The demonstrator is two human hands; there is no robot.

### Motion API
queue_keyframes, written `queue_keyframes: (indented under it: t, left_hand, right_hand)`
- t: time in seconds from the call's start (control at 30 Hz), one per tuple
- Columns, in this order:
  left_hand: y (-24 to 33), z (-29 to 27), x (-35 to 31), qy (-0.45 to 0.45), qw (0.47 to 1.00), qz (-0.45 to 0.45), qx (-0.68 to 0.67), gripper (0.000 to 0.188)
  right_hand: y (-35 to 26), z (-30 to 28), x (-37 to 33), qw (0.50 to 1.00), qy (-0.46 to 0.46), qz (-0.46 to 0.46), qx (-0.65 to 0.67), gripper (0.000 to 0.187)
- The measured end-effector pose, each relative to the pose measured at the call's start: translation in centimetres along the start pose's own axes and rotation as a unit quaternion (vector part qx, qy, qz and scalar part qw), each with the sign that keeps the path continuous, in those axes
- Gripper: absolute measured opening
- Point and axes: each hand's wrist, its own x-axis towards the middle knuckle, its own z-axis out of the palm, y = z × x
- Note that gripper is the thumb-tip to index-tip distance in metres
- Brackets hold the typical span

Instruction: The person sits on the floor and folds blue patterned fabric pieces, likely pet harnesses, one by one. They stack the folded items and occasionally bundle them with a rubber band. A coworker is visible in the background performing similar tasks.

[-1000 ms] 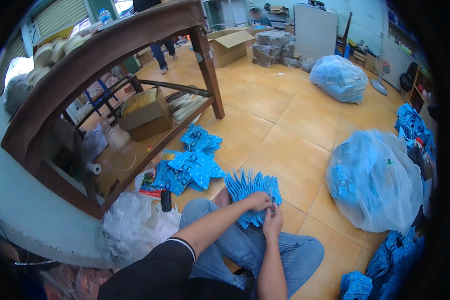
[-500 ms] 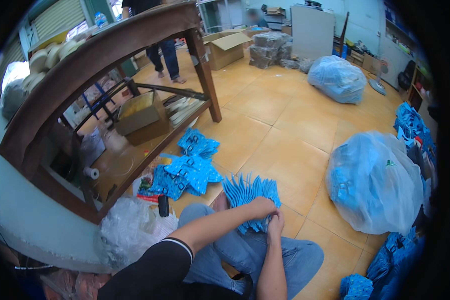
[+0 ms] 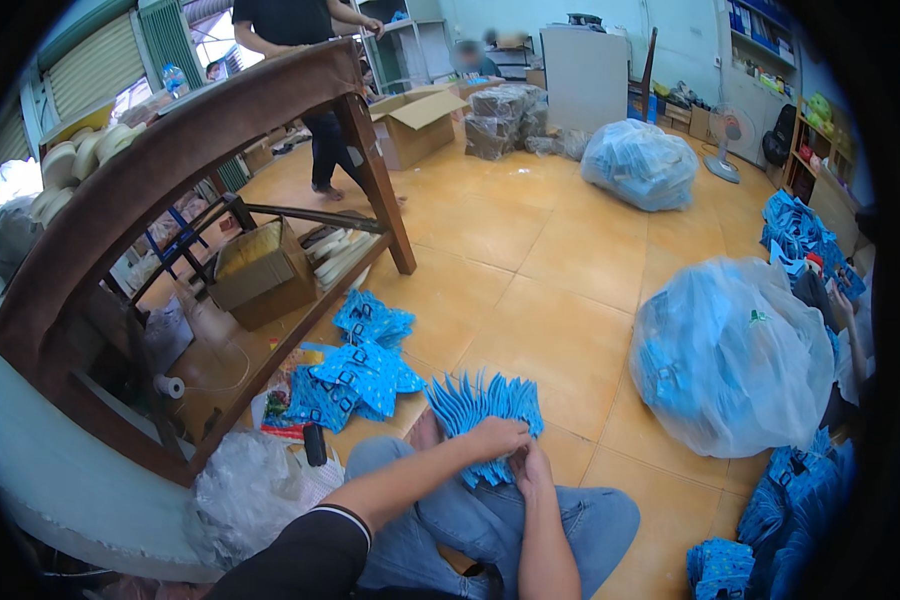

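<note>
A fanned row of blue printed fabric-like pieces (image 3: pixel 485 402) stands on edge at my crossed legs, many thin layers side by side. My left hand (image 3: pixel 500 437) reaches across it from the left, fingers closed at its near right end. Against those fingertips, my right hand (image 3: pixel 533 466) is closed too, coming up from below. Both pinch at the edge of the row; the exact piece between the fingertips is partly hidden. Left of the row lies a loose pile of blue pieces (image 3: pixel 355 375) with dark square rings on them.
A wooden table (image 3: pixel 180 115) stands at left, a cardboard box (image 3: pixel 265 275) on its lower shelf. Crumpled clear plastic (image 3: pixel 245 490) lies by my left knee. At right is a big plastic bag (image 3: pixel 735 350) of blue pieces; another bag (image 3: pixel 640 165) sits farther off. A person (image 3: pixel 295 25) stands behind the table.
The view has tilted up and shifted a little, showing more of the standing person, who has changed position behind the table. My hands stay together at the right end of the row.
</note>
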Motion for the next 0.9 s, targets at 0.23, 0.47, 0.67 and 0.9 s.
queue_keyframes:
  t: [0.23, 0.47, 0.67, 0.9]
  left_hand:
    - [1.0, -0.4, -1.5, -0.021, 0.993, -0.106, -0.051, 0.011]
    - [1.9, -2.2, -5.9, 0.065, 0.972, -0.15, -0.171, 0.007]
    - [0.8, -1.9, -5.2, 0.185, 0.826, -0.369, -0.383, 0.021]
    - [-0.3, -1.0, -3.5, 0.163, 0.683, -0.454, -0.548, 0.032]
  right_hand:
    - [0.7, -0.4, 0.9, 0.995, 0.031, -0.076, -0.055, 0.013]
    - [2.2, -0.4, 4.6, 0.975, 0.104, -0.129, -0.146, 0.018]
    - [2.3, 0.5, 4.0, 0.984, 0.0, -0.121, -0.132, 0.02]
    - [1.6, 1.0, 2.4, 0.992, 0.065, -0.098, 0.045, 0.017]
